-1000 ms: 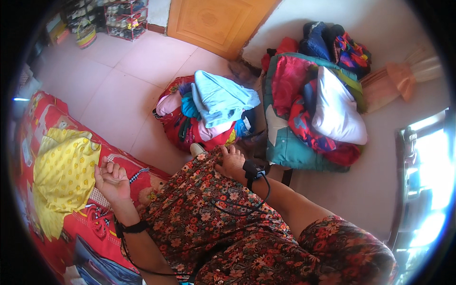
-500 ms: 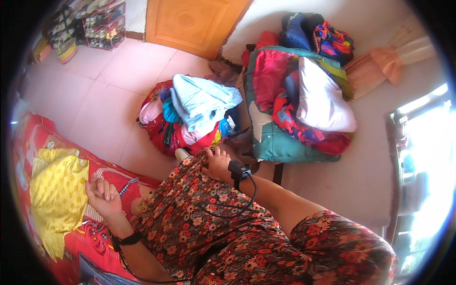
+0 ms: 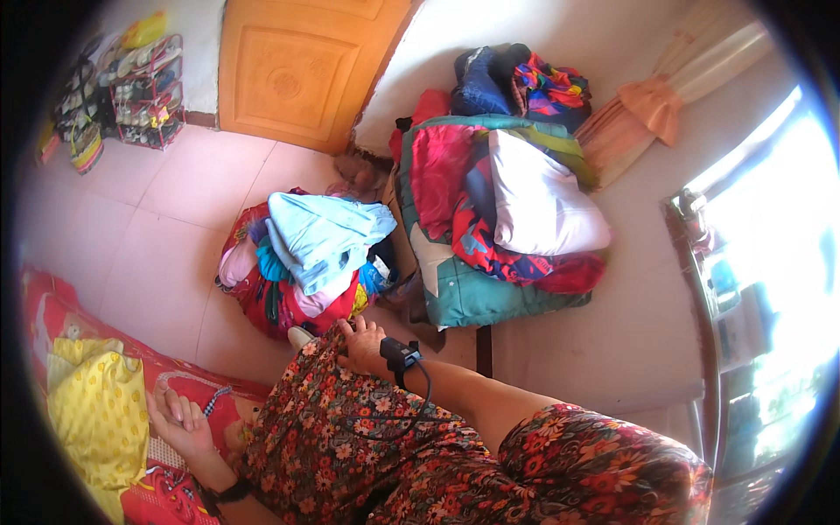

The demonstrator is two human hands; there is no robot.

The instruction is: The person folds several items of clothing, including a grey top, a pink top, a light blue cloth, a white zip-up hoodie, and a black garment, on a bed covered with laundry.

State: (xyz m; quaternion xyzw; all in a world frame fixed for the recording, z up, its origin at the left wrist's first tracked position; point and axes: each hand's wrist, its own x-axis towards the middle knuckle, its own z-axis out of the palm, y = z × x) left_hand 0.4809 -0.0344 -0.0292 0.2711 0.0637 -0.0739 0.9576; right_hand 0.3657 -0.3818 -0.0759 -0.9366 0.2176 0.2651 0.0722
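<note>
Although it lies spread on the red patterned bedspread [image 3: 58, 302], the yellow printed cloth [image 3: 96, 416] sits close to the long edge that faces the tiled floor [image 3: 153, 236]. A careless tug that way could, I judge, drag it over that edge.

Just beside its right side is the left hand [image 3: 184, 429], palm turned up, fingers loosely curled around nothing visible; whether a fingertip touches the yellow is too close to tell. A blind sweep of that hand might rumple the fabric, or its black wrist strap [image 3: 234, 490] might catch a fold.

Resting on the floral garment [image 3: 350, 429] near the knee, the right hand [image 3: 363, 346] has its fingers somewhat spread and grips nothing that shows. From the small black device [image 3: 400, 354] on that wrist, a black cable [image 3: 427, 394] loops over the lap; a long reach could pull it taut or snag it.

Beyond the knee, a light-blue garment [image 3: 319, 236] tops a red bundle [image 3: 262, 306] on the floor. Stacked loosely, it looks liable to slide off if a foot nudges the heap. Farther right, a folded white piece [image 3: 547, 197] lies askew on the teal quilt [image 3: 499, 297] and could slip toward its right edge if the soft layers beneath give way.
</note>
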